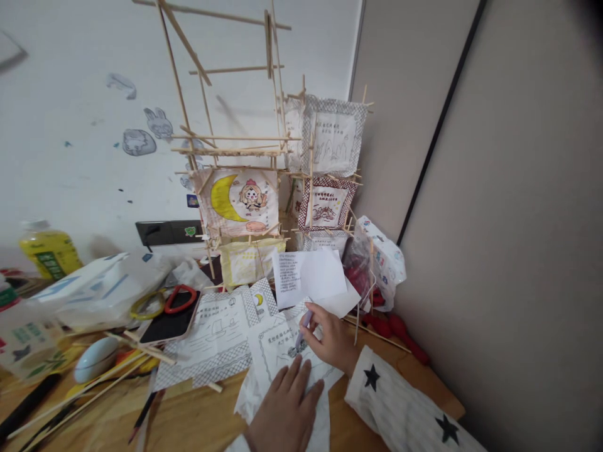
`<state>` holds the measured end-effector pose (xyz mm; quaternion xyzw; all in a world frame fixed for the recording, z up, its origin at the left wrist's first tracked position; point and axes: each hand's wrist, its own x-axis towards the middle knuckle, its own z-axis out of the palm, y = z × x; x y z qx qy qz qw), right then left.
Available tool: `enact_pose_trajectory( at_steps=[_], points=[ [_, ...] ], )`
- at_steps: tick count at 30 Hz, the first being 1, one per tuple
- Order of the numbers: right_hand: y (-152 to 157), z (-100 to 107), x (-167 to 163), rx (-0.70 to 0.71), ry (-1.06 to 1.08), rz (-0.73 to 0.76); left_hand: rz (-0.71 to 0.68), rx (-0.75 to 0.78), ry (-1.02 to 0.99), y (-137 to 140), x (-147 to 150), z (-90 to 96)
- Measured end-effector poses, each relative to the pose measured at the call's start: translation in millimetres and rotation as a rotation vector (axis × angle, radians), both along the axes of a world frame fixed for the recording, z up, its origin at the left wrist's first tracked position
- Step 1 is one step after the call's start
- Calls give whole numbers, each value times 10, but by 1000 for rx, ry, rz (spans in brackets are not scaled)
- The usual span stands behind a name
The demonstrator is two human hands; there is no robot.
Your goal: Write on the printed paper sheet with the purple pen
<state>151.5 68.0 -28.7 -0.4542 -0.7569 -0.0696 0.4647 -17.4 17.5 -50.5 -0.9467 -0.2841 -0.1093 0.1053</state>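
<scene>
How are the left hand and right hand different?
The right hand grips a purple pen; the left hand holds no pen. The right hand's fingers are bent, while the left hand's stretch forward, palm down. Both are bare and at the same paper drawing.

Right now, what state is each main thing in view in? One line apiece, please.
Pale purple pen: held in right hand, tilted, tip down.
White paper drawing: lying under left hand.
Black rectangular phone: lying flat, screen dark.
Yellow plastic bottle: standing upright.
Pale wooden-stick frame: standing, top section unpapered.
Yellow-moon paper panel: coloured, on frame.
Black wall socket: plug inserted.
</scene>
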Motion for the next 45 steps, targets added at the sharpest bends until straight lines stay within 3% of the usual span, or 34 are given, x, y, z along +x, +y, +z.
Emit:
enact_pose_trajectory(
  at_steps=[14,23,31,45],
  points=[
    [-7,18,-1,11,-7,21,-13,13,-15,-12,-8,20],
    [-23,59,-15,-1,-21,20,-8,19,45,-32,-2,142],
    [-17,50,-9,10,-21,21,-4,17,-8,-10,-3,31],
    [-12,43,-5,-19,-15,14,-8,-1,25,-9,-11,52]
  ],
)
